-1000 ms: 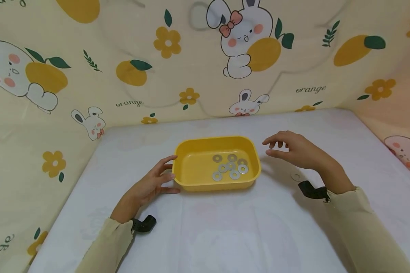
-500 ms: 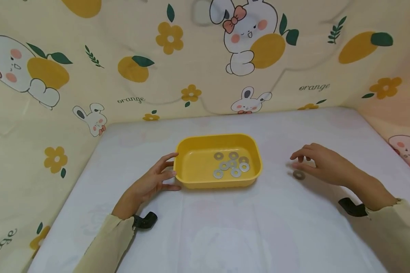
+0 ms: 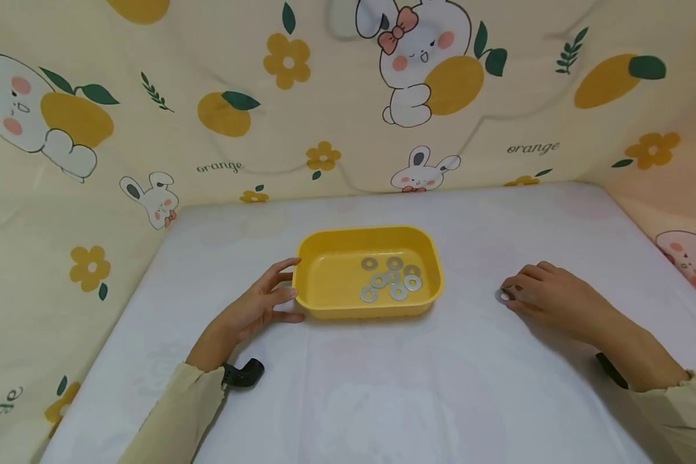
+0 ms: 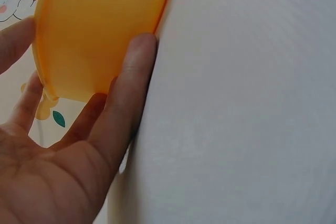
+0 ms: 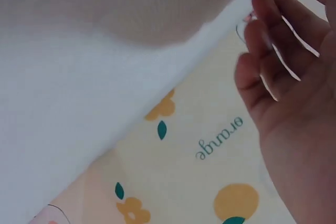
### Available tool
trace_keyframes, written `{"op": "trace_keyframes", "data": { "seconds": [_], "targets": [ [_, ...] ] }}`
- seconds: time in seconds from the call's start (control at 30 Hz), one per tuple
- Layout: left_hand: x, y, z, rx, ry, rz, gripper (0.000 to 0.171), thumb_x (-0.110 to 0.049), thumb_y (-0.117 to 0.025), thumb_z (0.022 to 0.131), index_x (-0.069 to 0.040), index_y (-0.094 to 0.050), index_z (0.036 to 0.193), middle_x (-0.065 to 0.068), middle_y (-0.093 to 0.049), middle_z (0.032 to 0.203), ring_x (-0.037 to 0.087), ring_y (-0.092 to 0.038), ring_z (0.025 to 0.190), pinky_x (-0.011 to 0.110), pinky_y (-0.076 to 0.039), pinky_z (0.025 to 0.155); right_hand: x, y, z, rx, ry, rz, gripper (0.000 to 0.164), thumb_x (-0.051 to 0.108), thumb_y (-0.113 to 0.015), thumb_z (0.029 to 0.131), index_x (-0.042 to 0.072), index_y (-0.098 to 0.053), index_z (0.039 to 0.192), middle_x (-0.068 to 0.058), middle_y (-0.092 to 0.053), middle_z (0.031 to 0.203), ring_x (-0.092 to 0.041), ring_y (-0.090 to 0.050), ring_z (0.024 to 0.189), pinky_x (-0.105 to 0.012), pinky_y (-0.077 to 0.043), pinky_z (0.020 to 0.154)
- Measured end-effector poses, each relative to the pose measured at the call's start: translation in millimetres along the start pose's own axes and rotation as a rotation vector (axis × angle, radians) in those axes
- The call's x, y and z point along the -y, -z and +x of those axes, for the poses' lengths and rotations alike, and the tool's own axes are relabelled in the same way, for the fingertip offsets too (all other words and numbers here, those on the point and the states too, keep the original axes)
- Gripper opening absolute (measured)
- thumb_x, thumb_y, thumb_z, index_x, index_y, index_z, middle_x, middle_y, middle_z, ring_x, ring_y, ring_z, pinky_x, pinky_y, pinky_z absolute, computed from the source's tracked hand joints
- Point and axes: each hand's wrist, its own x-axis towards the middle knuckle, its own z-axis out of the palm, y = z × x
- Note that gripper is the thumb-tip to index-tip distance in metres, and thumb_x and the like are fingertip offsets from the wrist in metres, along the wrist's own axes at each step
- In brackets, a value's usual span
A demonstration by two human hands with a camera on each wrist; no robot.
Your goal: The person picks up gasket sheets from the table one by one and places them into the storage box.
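A yellow plastic bin (image 3: pixel 327 282) stands mid-table in the head view, with several flat metal washers (image 3: pixel 368 294) lying in its right half. My left hand (image 3: pixel 254 301) rests against the bin's left end, fingers spread; the left wrist view has the fingertips touching the outside of the yellow wall (image 4: pixel 89 40). Right of the bin, my right hand (image 3: pixel 562 306) pinches a single washer (image 3: pixel 507 292) at the table surface between thumb and fingertips. In the right wrist view the right hand (image 5: pixel 299 93) has bent fingers, and the pinching tips are mostly out of frame.
A white cloth (image 3: pixel 371 386) covers the table. Behind it and along both sides hangs a cream curtain (image 3: pixel 336 90) printed with rabbits and oranges. Each wrist carries a black camera mount (image 3: pixel 245 374).
My right hand has moved right and down from beside the bin to the loose washer, and its fingers have closed on it. The left hand stays at the bin's end.
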Motion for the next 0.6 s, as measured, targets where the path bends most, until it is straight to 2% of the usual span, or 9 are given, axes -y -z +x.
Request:
{"op": "trace_keyframes", "data": {
  "seconds": [0.1, 0.37, 0.43, 0.6],
  "targets": [
    [1.0, 0.4, -1.6, 0.000, -0.005, 0.004, 0.066, -0.015, -0.057, 0.101, -0.026, -0.023, 0.156, 0.015, -0.022, 0.156, 0.029, -0.057, 0.121, 0.049, -0.058, 0.093, 0, -2, -1, -0.019, 0.022, 0.011, 0.035, 0.020, -0.084, 0.076, 0.015, -0.073, 0.109, 0.005, -0.068, 0.101, -0.016, -0.058, 0.093, -0.038, -0.052, 0.078],
    [0.3, 2.4, -0.9, -0.004, -0.016, 0.008, 0.066, -0.016, -0.057, 0.101, -0.027, -0.023, 0.156, 0.014, -0.022, 0.156, 0.029, -0.057, 0.121, 0.050, -0.058, 0.093, -2, -4, 5, 0.062, 0.000, 0.072, 0.030, 0.016, -0.082, 0.079, 0.015, -0.071, 0.107, 0.007, -0.065, 0.103, -0.015, -0.056, 0.097, -0.038, -0.053, 0.081],
    [-0.4, 2.7, -1.3, -0.006, -0.017, 0.010, 0.065, -0.016, -0.057, 0.101, -0.027, -0.023, 0.156, 0.014, -0.022, 0.156, 0.030, -0.057, 0.120, 0.050, -0.058, 0.093, -5, -5, 9, 0.099, -0.014, 0.117, 0.028, 0.017, -0.081, 0.081, 0.014, -0.070, 0.107, 0.006, -0.064, 0.102, -0.016, -0.056, 0.097, -0.039, -0.051, 0.082],
    [0.2, 0.5, -1.0, -0.001, -0.011, 0.012, 0.065, -0.013, -0.055, 0.101, -0.025, -0.022, 0.156, 0.014, -0.021, 0.156, 0.029, -0.056, 0.120, 0.048, -0.058, 0.093, -5, -6, 18, 0.170, -0.079, 0.248, 0.026, 0.016, -0.079, 0.083, 0.011, -0.065, 0.105, 0.005, -0.062, 0.101, -0.015, -0.052, 0.096, -0.033, -0.047, 0.082]
  ]
}}
